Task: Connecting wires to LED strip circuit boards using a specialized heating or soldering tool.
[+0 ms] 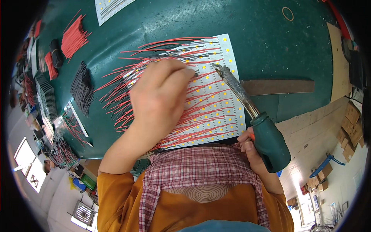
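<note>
A white LED board [230, 79] with rows of small yellow chips lies on the green table. Many red and black wires fan out leftward from it, among them the red wires [208, 110] on its near half. Over the upper middle of the board, my left hand [160, 92] is closed, thumb and fingertips pinched on a thin wire whose colour the fingers hide. My right hand [253, 150] grips a soldering iron [272, 143] by its green handle. The iron's dark, crusted tip points up and left, close to the board's wires just right of my left fingertips.
Bundles of red wires [75, 38] and black wires [82, 87] lie on the green mat [262, 38] at left. A flat brown bar [280, 87] sits right of the board. Part of another wired board [110, 9] shows at the far edge; a rubber band [288, 14] lies far right.
</note>
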Demonstrator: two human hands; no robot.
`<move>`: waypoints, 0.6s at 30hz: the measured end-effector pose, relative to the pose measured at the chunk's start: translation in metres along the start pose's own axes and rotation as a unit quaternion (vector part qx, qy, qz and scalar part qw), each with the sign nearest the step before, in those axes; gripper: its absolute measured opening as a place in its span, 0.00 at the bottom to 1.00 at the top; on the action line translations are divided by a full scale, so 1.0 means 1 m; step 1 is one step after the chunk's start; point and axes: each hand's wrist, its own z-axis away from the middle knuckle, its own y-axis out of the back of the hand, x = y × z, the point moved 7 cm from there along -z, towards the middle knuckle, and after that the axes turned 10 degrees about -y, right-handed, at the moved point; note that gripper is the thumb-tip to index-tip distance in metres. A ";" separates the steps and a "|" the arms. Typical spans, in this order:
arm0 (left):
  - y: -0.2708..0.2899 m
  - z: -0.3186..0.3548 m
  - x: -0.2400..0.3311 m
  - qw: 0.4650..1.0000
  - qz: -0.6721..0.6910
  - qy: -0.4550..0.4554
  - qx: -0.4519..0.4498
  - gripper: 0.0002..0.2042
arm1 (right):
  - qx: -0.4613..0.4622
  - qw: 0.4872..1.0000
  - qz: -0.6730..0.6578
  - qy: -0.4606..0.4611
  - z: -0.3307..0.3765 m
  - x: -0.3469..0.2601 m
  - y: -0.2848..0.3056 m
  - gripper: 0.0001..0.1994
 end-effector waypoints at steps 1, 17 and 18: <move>0.008 0.000 -0.004 0.999 0.034 0.004 0.037 0.15 | 0.002 1.000 -0.001 -0.002 0.000 0.001 0.002 0.09; -0.013 -0.008 0.016 0.998 -0.036 -0.048 0.009 0.14 | -0.040 0.996 0.066 0.043 0.005 0.003 -0.005 0.05; -0.012 -0.007 0.015 0.998 -0.042 -0.043 0.007 0.14 | -0.055 0.987 0.144 0.051 0.005 0.002 -0.008 0.05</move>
